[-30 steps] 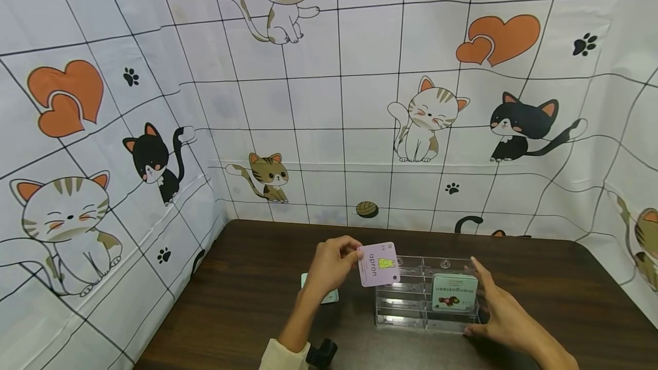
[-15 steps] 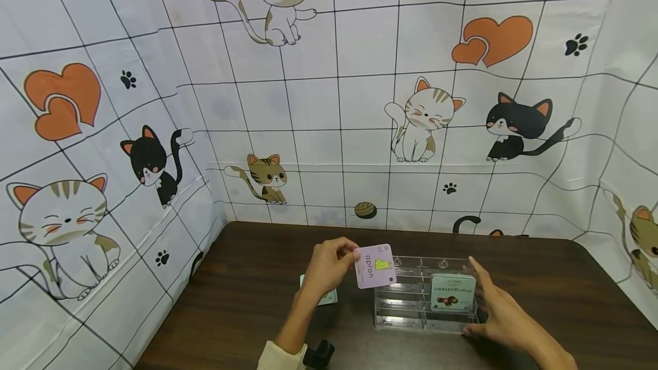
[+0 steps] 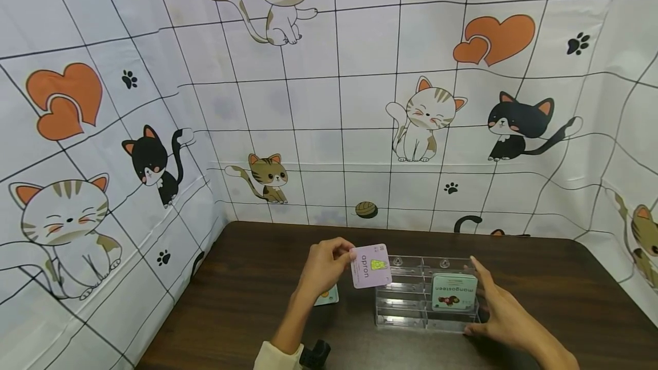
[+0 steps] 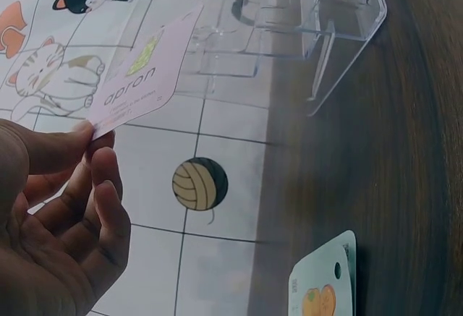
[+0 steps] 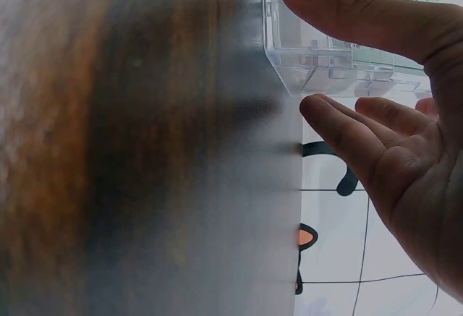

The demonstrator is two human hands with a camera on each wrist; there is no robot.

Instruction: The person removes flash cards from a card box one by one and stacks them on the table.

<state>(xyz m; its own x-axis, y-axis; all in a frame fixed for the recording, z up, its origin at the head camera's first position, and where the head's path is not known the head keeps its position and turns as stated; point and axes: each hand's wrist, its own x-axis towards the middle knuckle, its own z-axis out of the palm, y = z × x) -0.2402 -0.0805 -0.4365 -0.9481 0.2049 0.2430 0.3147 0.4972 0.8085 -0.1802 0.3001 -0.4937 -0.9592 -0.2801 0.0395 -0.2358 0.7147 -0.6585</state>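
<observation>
Pinching the pink "apron" card (image 3: 371, 266) by its edge: left hand (image 3: 324, 264), thumb on the printed side, fingers behind. Grip closed on that card only. Other fingers loosely curled in the left wrist view. Card is up off the table, print facing the head camera, word running sideways, yellow-green apron picture on it. From the head it overlaps the left far corner of the clear rack (image 3: 401, 304); contact there, can't tell.

Right hand (image 3: 506, 310) is at the rack's right end. Fingers extended, not wrapped: index tip by the far right corner, thumb at the near right corner. How hard it presses, can't tell.

Rack sits on the table, transparent, two columns with a divider, stepped bars across. Right column carries the green "mangosteen" card (image 3: 453, 291), lettering upside down from the head, dark red fruit on it. Whether more cards sit behind it, can't tell.

Left of the rack, near the left forearm and partly hidden by it: pale green card (image 3: 327, 297), lying on the table. Left wrist view shows orange fruit and a dark round spot at one corner.

Left wrist has a black band (image 3: 315, 354) and a cream sleeve (image 3: 277, 357). Table (image 3: 247, 301) is dark brown wood grain. Behind it, white gridded backdrop (image 3: 319, 101) printed with cats, orange hearts, paw prints, yarn ball (image 3: 366, 209).
</observation>
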